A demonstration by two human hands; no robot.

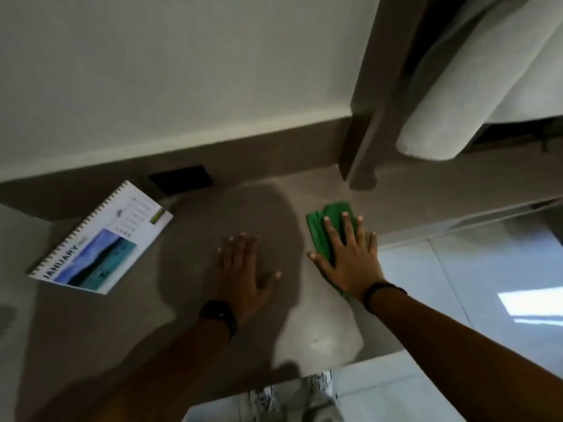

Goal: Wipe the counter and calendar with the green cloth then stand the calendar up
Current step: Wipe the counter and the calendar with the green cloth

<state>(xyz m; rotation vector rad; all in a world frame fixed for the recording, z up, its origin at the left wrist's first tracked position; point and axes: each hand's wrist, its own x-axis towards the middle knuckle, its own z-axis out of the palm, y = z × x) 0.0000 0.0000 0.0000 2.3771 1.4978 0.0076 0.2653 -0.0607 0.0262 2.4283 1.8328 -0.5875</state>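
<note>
The right hand (347,254) is pressed flat, fingers spread, on the folded green cloth (327,229), which is pinned under the palm against the grey counter (320,330) near its right edge, while the left hand (243,269) is laid open and empty on the bare surface just beside it. The counter-wiping step is judged to be in hand, the spiral-bound calendar (100,239) being seen well to the left of both hands, lying flat and untouched. A sweep of the cloth leftward is called for next, before the calendar is wiped and stood up.
</note>
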